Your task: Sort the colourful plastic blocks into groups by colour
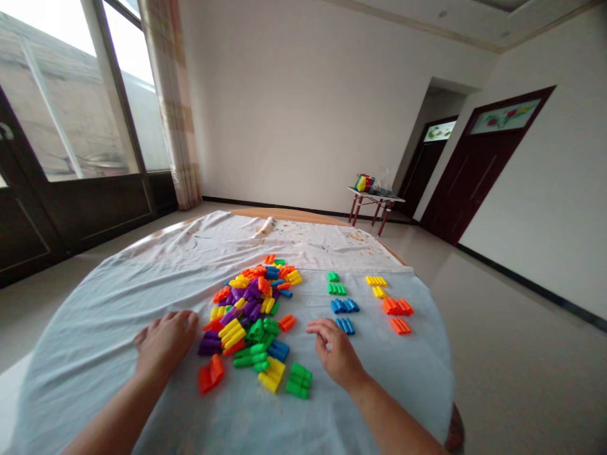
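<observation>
A mixed pile of plastic building pieces [251,297], shaped like joined tubes in orange, yellow, green, blue and purple, lies between my hands. My left hand [165,341] rests on the cloth left of the pile, fingers stretched out and holding nothing. To the pile's right, my right hand [337,355] has its fingers loosely bent and the thumb apart, with nothing visible in it. Just beyond it are blue pieces [344,306], behind them green pieces [337,289]. Farther right sit yellow pieces [376,280] and orange pieces [398,307]. One green piece [299,380] lies near the front.
A pale blue cloth [109,303] and a white patterned cloth [313,243] cover the round table. Behind it, a small side table [377,194] carries a colourful bag [364,182] and a clear plastic bag. Windows and a curtain [173,101] are at left, dark red doors at right.
</observation>
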The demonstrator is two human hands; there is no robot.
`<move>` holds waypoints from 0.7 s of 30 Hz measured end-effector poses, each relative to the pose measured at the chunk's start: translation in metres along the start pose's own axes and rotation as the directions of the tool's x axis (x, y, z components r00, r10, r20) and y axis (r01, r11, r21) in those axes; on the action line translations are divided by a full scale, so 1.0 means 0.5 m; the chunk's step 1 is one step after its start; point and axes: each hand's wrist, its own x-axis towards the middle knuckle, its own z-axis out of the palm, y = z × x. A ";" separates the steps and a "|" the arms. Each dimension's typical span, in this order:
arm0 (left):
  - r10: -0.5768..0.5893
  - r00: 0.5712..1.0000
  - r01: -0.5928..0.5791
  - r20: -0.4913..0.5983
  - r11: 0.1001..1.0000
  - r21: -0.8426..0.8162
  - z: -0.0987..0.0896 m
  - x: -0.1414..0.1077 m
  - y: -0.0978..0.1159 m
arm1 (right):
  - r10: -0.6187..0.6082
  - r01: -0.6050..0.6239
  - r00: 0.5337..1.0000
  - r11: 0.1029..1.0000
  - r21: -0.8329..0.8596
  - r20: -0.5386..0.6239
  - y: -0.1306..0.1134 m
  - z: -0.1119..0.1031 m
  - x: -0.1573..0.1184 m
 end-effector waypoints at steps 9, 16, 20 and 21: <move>0.233 0.972 -0.226 0.022 0.958 -0.175 0.009 0.060 0.149 | 0.047 -0.047 0.999 0.999 0.015 0.015 0.034 0.037 -0.013; 0.336 0.940 -0.304 0.052 0.898 -0.318 0.041 0.044 0.227 | 0.079 -0.078 0.997 0.996 0.048 -0.007 0.033 0.034 -0.009; 0.380 0.918 -0.302 0.111 0.853 -0.425 0.031 0.001 0.254 | 0.115 -0.114 0.993 0.991 0.072 0.000 0.034 0.030 -0.006; 0.391 0.912 -0.299 0.127 0.842 -0.448 0.028 -0.012 0.259 | 0.122 -0.122 0.993 0.990 0.075 0.001 0.034 0.029 -0.006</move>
